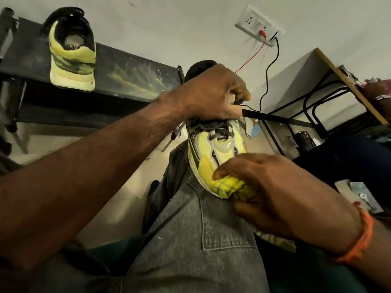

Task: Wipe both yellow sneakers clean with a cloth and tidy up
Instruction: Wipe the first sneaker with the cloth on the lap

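So the sneaker [220, 144] I'm working on is propped toe-down on my knee, laces up toward the top, resting on my grey jeans [190, 229]. My left hand [213, 96] is clamped over the collar end, fingers curled tight round the heel and tongue area to hold it upright. My right hand [268, 187] has the cloth [230, 187] bunched up in it, thumb and fingers pinching the wad right against the toe and the edge of the sole. The cloth's gone pretty yellow with dark streaks, and more of it trails out under my palm.

The other sneaker [72, 53] is parked heel toward me on the black shelf [131, 79] up on the left, well apart from the one on my knee. The shelf top has yellowish smears and speckles across it.

Behind my left hand there's a wall socket [259, 25] with a red wire [251, 56] and a black wire [270, 77] hanging out of it, the black one dropping down behind the shoe. Off to the right is a table [347, 81] with a wooden edge and black metal legs, some stuff on it I can't really make out. Orange thread band [359, 237] on my right wrist.
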